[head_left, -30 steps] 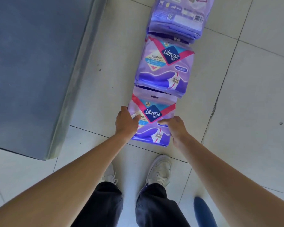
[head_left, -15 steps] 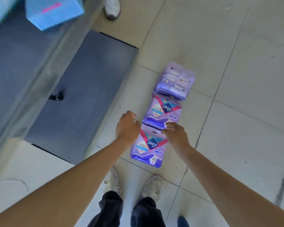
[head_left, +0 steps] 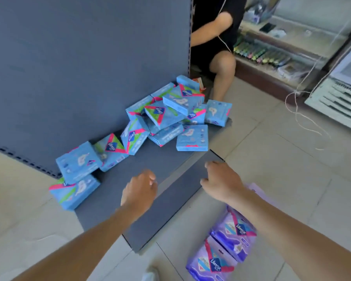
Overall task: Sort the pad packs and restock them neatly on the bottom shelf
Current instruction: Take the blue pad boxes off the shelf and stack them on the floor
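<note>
Several blue pad packs (head_left: 166, 116) lie jumbled on the grey bottom shelf (head_left: 164, 191), against its back panel. Purple pad packs (head_left: 233, 232) lie in a row on the floor tiles at the lower right, partly under my right forearm. My left hand (head_left: 139, 191) hovers over the bare shelf with loosely curled fingers and holds nothing. My right hand (head_left: 221, 180) is over the shelf's front edge, fingers relaxed, also holding nothing.
A seated person (head_left: 217, 43) is at the shelf's far end. A glass display counter (head_left: 272, 49) and a white appliance (head_left: 340, 94) stand at the right, with a loose cord (head_left: 304, 120) on the floor tiles.
Both hands let go of the purple pack on the floor and rose toward the shelf. My view swung up from the floor to the shelf with the blue packs.
</note>
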A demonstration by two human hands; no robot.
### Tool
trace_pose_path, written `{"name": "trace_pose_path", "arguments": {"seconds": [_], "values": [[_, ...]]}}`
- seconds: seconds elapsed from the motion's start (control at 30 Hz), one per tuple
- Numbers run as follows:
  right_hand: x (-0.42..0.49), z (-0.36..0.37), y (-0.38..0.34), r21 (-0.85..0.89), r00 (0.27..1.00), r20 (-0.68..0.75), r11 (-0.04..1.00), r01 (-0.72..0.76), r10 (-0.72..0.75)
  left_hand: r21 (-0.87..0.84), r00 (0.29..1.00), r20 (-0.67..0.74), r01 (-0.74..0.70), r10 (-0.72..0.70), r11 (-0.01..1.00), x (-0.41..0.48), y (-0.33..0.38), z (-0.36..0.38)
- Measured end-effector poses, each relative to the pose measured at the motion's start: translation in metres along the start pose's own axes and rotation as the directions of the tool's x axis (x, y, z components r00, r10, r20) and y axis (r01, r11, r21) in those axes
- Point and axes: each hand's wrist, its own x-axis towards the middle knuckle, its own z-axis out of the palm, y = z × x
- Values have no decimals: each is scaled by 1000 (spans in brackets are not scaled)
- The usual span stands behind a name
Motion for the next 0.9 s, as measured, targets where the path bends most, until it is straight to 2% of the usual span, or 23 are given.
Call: {"name": "trace_pose_path", "arguments": {"seconds": [0.13,0.27,0.47,0.57,0.63,0.73,0.8,0.9], "values": [[18,8,-55,142,994,112,990,1,-17,-6,989,-72,129,-129,992,5,-65,-38],[26,31,-105,292,987,160,956,-19,-29,-33,964,-141,221,-224,975,5,-122,-62],[31,73,-170,335,972,221,942,-4,-75,-65,903,-197,378,-383,924,0,-194,-76],[41,89,-204,357,973,202,934,32,-111,-144,865,-215,432,-454,890,7,-219,-78],[50,98,-228,338,975,143,935,110,-167,-261,823,-166,494,-543,829,16,-227,-79],[65,115,-266,244,957,18,929,277,-290,-443,725,3,618,-689,649,32,-236,-77],[77,127,-289,158,932,-42,919,361,-359,-536,703,121,641,-701,550,41,-241,-71],[92,144,-321,92,928,-37,924,372,-370,-647,699,231,630,-677,430,52,-250,-61]]}}
